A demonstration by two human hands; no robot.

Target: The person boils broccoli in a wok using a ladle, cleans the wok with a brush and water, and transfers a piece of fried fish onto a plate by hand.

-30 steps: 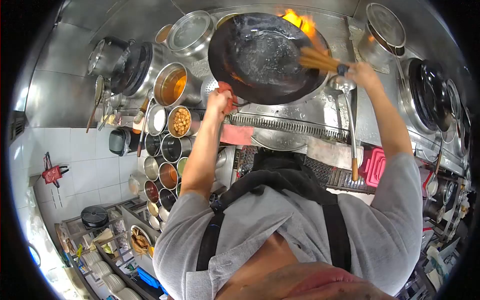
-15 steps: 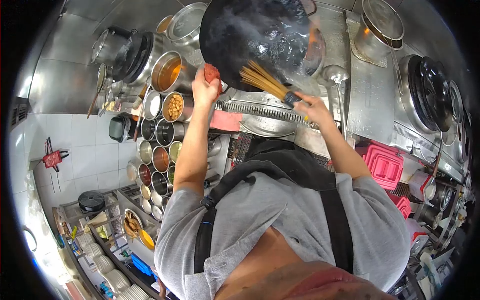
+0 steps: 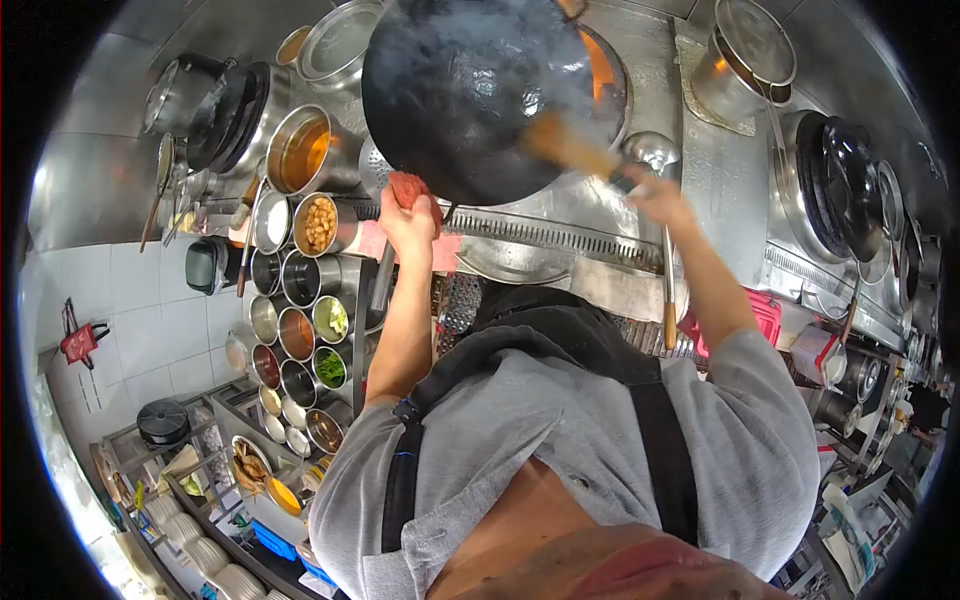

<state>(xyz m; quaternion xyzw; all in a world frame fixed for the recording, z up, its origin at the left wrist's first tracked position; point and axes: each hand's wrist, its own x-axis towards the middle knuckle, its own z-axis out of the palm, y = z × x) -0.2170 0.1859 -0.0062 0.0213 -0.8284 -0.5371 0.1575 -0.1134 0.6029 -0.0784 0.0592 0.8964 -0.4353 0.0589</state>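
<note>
A large black wok (image 3: 450,120) sits over the burner, steaming, with orange flame (image 3: 598,68) showing past its right rim. My left hand (image 3: 408,228) is closed around a folded red cloth (image 3: 415,190) at the wok's near-left edge. Whatever part of the wok lies under the cloth is hidden. In my right hand (image 3: 660,198) is the dark-bound handle of a bamboo wok brush (image 3: 568,145). Its bristles reach over the wok's right side and are blurred by motion. Just beside that hand lies a steel ladle (image 3: 651,152), its wooden-ended handle pointing toward me.
On the left stand a pot of orange-brown liquid (image 3: 300,150), a pot of tan chunks (image 3: 320,222) and several ingredient tins (image 3: 297,333). A strainer (image 3: 755,40) rests over a pot at the back right. Along the near counter edge runs a slotted drain (image 3: 560,228).
The brush has swung from angled bristles to a blur further right in the wok. My left hand and the wok's near edge have come toward me. The whole view has shifted slightly.
</note>
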